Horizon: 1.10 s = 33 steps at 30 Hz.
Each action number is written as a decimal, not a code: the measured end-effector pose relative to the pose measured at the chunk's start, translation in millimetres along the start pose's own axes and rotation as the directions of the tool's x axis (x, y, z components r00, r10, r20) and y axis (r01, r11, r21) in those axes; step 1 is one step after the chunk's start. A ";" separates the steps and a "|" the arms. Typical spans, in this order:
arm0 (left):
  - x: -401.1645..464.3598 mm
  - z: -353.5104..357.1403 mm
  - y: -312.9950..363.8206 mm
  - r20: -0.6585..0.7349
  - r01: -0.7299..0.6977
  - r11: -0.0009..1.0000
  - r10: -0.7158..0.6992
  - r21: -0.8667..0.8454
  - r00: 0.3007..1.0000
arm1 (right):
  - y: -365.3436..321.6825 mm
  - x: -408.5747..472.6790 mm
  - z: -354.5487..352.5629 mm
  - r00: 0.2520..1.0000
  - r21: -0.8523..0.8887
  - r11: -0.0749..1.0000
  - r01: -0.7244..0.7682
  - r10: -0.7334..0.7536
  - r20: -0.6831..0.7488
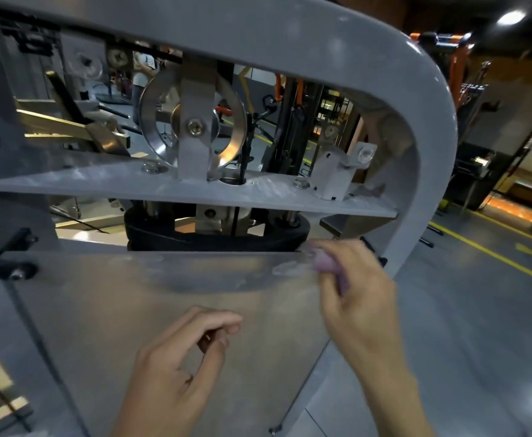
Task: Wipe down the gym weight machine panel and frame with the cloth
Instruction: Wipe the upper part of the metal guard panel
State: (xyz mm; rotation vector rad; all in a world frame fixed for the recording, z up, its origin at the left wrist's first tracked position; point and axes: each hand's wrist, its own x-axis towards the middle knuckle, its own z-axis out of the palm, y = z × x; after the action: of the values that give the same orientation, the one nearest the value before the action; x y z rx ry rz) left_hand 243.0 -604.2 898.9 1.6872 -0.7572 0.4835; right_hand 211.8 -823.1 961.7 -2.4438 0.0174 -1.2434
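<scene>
1. Hovering nearest the camera, the left hand (176, 370) has loosely curled fingers that grasp nothing, in front of the panel (126, 310).
2. Gripping a bunched purple cloth (329, 266), the right hand (359, 285) presses it at the panel's upper right corner (this part is blurred).
3. Above the panel sits a black weight stack (214, 231) under a grey crossbar.
4. Farther up, a pulley (192, 127) hangs inside the curved grey frame (428, 115).
</scene>
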 end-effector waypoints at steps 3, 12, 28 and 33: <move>-3.2 -1.9 -4.5 -0.012 0.005 1.000 -0.005 0.003 1.000 | 15.3 2.1 -13.8 0.995 -0.117 0.990 -0.078 0.070 -0.070; -4.3 -4.6 -7.2 0.002 0.033 0.999 -0.033 0.027 0.999 | -44.1 -1.2 24.3 0.997 0.026 0.999 0.034 -0.036 0.073; -5.4 -7.4 -13.4 -0.034 0.037 0.999 -0.037 0.002 0.999 | -32.1 14.6 -0.6 0.997 -0.001 1.000 0.013 -0.013 0.072; -6.5 -18.3 -15.4 -0.070 0.033 0.999 -0.031 0.028 0.997 | -33.0 23.6 0.0 1.000 -0.033 0.999 -0.007 0.008 0.011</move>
State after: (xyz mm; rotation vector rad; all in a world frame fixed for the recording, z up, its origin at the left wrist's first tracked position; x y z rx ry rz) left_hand 250.7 -583.1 888.4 1.6982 -0.6744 0.5302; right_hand 220.6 -797.1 991.6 -2.4765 0.0445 -1.2364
